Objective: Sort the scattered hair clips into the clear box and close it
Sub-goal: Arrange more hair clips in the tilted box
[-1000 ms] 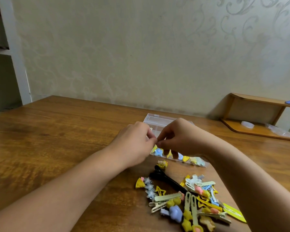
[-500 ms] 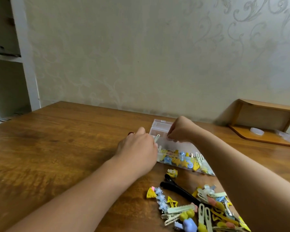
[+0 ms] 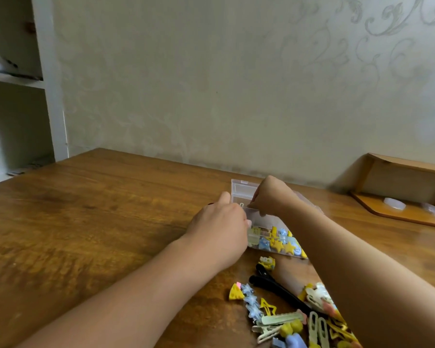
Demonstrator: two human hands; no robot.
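Clips [image 3: 276, 242] lay in the clear box [image 3: 244, 189] on the worktop [image 3: 98, 222]; more lay scattered nearer me. My left hand [image 3: 219, 229] curled against the box; my right hand [image 3: 271, 194] pinched something small, unclear what. Light, slippery plastic, best pinched by the edges.

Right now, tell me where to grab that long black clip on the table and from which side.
Pinch the black clip across its narrow body near the raised, wider end, coming from above and the left. That end lies bare on the table; the far tip runs under the pile of clips, beside the right forearm.
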